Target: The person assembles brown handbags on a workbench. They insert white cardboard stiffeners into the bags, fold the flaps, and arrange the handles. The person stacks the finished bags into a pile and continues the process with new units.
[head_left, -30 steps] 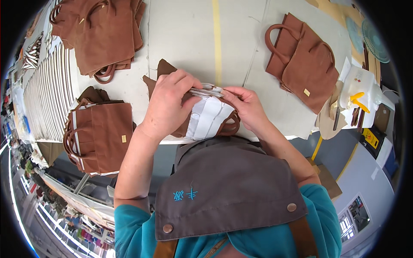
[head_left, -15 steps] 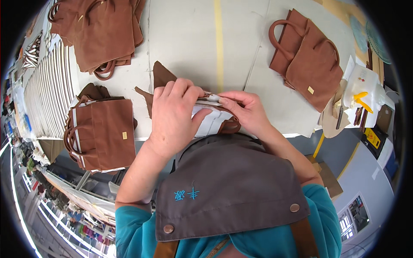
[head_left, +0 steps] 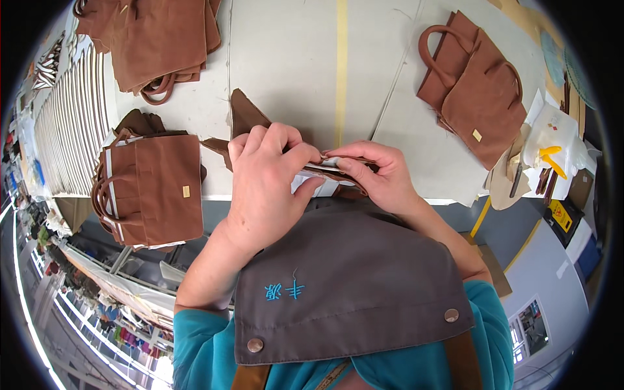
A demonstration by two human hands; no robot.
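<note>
Close to my body at the table's near edge, both hands grip the upper edge of a brown bag piece [head_left: 247, 114] with pale lining [head_left: 329, 188]. My left hand [head_left: 265, 174] is closed over it, index finger and thumb on the layered edge. Opposite it, my right hand [head_left: 385, 174] pinches the same edge, thumb on the near side. A narrow gap separates the two sets of fingertips. Brown pointed flaps stick out past my left hand; much of the piece is hidden behind my hands and the dark apron [head_left: 351, 266].
Stacked brown handbag pieces lie at left [head_left: 170, 188], far left [head_left: 162, 45] and right [head_left: 478, 97]. Striped strips [head_left: 75, 130] line the left side. Yellow-handled snips [head_left: 551, 162] and a clear plastic box [head_left: 552, 130] sit at the right edge. A yellow line [head_left: 341, 78] crosses the table.
My left index finger has come closer to my right thumb along the edge. Less of the pale lining shows. The view has shifted slightly.
</note>
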